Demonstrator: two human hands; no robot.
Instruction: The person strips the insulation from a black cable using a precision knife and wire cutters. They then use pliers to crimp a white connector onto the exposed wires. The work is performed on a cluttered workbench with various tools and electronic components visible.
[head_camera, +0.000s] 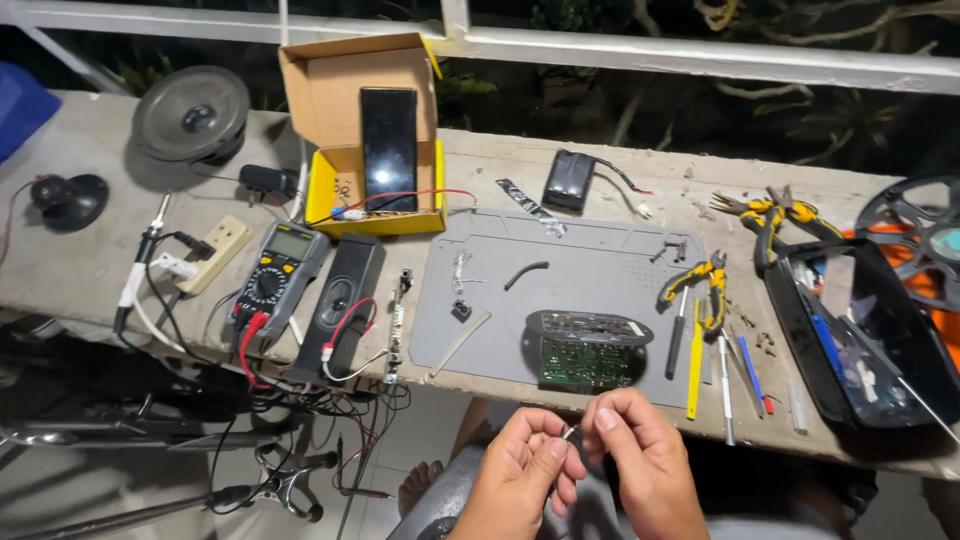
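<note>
We look down from a head-worn camera at our two bare hands, held together low in the view, in front of a concrete ledge (80, 260) used as a workbench. Our left hand (520, 475) and right hand (640, 460) meet fingertip to fingertip, thumbs and forefingers pinched shut on a small metal part (568, 432) — too tiny for us to tell what it is. The other fingers curl loosely inward.

Just beyond our hands, on a grey work mat (590, 265), lies a green circuit board (585, 362) in an oval housing. To its right are yellow-handled pliers (700, 285) and a row of slim hand tools, then a black tray (860, 340) of small items. To the left of the mat sit a long black speaker (340, 300) with red and white leads, and a yellow-trimmed multimeter (275, 275). Farther back stands an open cardboard box (340, 85) with a dark phone (388, 150) propped inside — and beside it, to the right, a black battery pack (570, 178).
</note>
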